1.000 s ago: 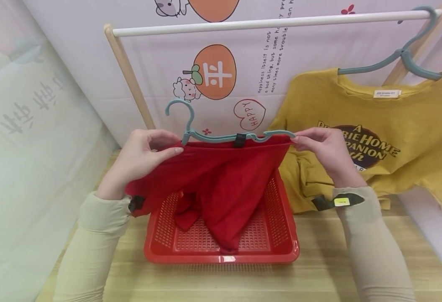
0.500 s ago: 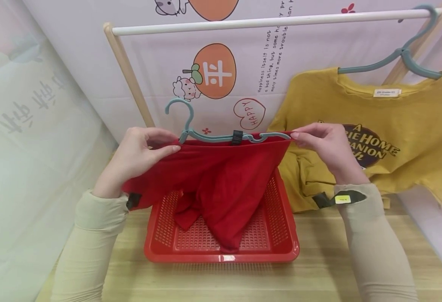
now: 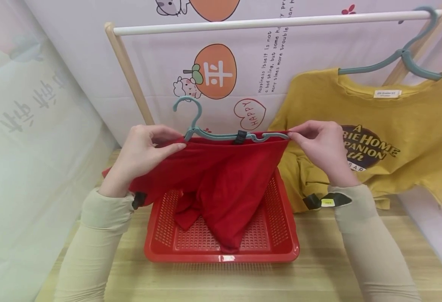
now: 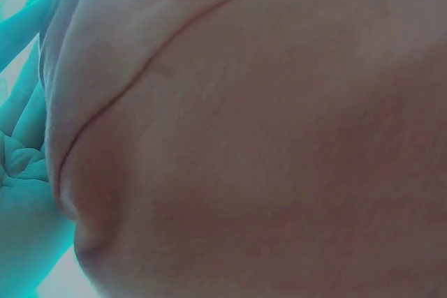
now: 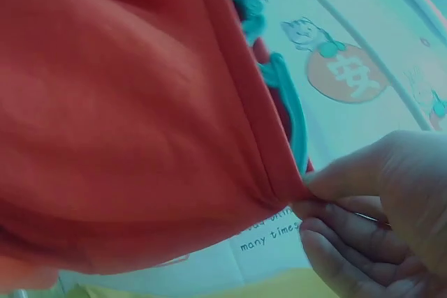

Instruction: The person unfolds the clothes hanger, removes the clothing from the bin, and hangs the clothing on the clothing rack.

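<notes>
A pair of red pants is stretched by its waist edge between both hands, with a black label at the middle of that edge. My left hand pinches the left end of the waist, beside the neck of a blue-green hanger. At the opposite end my right hand pinches the corner between thumb and fingers; the right wrist view shows this grip on the cloth up close. The hanger's arms lie inside the waist, and its hook stands above it. A close surface blocks most of the left wrist view.
Below the pants, a red basket stands on a wooden table; the cloth's lower part hangs into it. Behind is a rack with a white bar. A yellow T-shirt hangs from a hanger at its right end.
Compared with half a second ago, the hanger's hook and my left hand have shifted slightly right. My right hand has come slightly left. Both hands still hold the waist edge.
</notes>
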The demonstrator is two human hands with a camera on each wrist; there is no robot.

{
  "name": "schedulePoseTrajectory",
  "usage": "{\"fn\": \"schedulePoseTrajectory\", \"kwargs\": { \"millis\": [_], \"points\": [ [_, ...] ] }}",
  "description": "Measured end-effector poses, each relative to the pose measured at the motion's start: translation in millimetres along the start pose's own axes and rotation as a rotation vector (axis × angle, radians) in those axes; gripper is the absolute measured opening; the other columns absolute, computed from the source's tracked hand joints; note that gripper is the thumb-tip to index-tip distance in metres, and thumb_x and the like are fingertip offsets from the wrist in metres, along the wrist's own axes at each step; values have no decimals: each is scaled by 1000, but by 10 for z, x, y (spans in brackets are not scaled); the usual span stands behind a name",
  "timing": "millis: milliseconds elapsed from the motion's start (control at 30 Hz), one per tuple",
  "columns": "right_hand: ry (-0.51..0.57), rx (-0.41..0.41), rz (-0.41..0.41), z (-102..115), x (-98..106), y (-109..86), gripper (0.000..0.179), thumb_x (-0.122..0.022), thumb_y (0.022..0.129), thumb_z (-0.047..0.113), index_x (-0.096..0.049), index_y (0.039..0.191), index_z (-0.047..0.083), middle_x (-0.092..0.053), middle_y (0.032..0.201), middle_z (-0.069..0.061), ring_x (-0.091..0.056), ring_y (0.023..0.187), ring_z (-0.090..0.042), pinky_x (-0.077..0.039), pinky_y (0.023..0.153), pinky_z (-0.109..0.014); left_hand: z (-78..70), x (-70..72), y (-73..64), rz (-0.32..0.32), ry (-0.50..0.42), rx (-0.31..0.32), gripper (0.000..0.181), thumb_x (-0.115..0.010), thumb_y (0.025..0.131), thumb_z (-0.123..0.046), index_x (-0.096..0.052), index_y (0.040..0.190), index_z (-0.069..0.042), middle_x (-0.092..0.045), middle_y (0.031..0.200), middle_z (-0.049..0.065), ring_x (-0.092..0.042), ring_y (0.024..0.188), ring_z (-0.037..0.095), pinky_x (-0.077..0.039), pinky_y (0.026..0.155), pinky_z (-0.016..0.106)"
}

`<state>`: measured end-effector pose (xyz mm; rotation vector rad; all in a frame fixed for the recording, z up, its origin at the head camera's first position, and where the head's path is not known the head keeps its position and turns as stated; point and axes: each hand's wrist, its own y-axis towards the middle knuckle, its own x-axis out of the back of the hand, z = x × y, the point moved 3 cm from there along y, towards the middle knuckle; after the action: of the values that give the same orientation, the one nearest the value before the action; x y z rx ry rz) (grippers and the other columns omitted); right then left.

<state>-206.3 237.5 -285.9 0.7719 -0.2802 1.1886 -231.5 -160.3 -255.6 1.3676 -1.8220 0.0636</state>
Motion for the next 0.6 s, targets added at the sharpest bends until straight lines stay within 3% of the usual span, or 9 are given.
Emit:
{"fn": "schedulePoseTrajectory", "kwargs": {
  "millis": [133, 400, 600],
  "points": [
    [-65, 85, -60, 63, -43, -8, 14, -77, 92, 20, -82, 96, 8, -76, 89, -7, -65, 70, -12, -48, 60, -19, 7, -5, 7, -13, -17, 19, 18, -82, 89, -19, -80, 105, -11, -76, 93, -5, -71, 82, 8, -57, 72, 22],
    [-70, 152, -137, 98, -124, -17, 11, -76, 92, 16, -82, 94, 7, -76, 85, -6, -64, 68, -5, -46, 61, -15, 2, -19, 19, -46, -13, 41, 20, -83, 89, -20, -80, 106, -10, -76, 96, -1, -72, 86, 12, -57, 75, 23],
    [39, 77, -139, 69, -156, -16, 15, -78, 92, 19, -82, 97, 6, -76, 89, -8, -66, 71, -5, -49, 64, -16, 7, -31, 34, -63, -28, 57, 21, -83, 89, -21, -80, 107, -10, -76, 96, 0, -72, 85, 14, -57, 76, 23]
  ]
}}
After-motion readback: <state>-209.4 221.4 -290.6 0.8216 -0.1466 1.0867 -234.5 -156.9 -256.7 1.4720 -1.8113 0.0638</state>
